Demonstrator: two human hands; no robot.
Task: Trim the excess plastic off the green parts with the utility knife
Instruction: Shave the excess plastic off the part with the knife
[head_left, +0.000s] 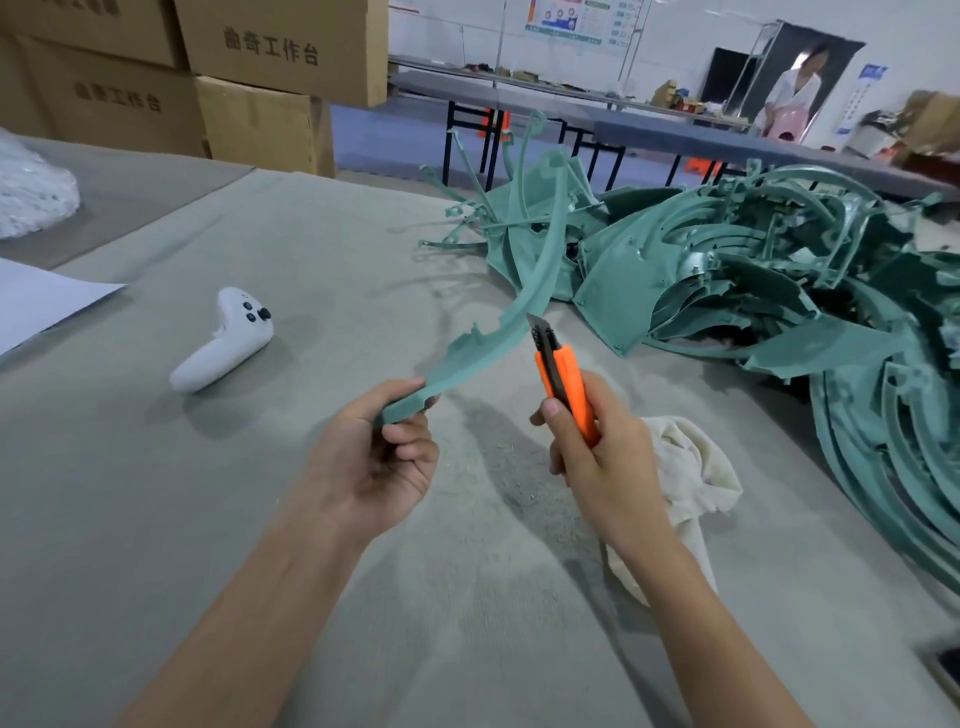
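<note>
1. While the left hand (379, 457) pinches the near end of a curved green part (519, 291), thumb on top and fingers curled beneath, the part arcs up and away, held clear above the table (311, 597).
2. The right hand (597, 457) is wrapped tight round the orange knife (563, 384), thumb along its side. The blade (536, 326) is out, with its tip at the part's right edge about midway along. I think it is touching, though from this angle I can't be sure.
3. Fine shavings (524, 483) lie on the table under the hands, so I'd judge some trimming is already done. This part looks mid-trim, with jagged tabs showing along its left edge near the held end.
4. A big pile (753, 270) of green parts sits to the right, well apart from the hands. Much of the job seems left, but I can't tell trimmed from untrimmed in that tangle.
5. The pile runs off the right edge of the view. The left fingertips are tucked behind the part, and a cloth (696, 478) is half hidden by the right wrist. Any flash on the edge by the blade is too fine to make out.
6. A white controller (228, 338) lies off to the left, near neither hand.
</note>
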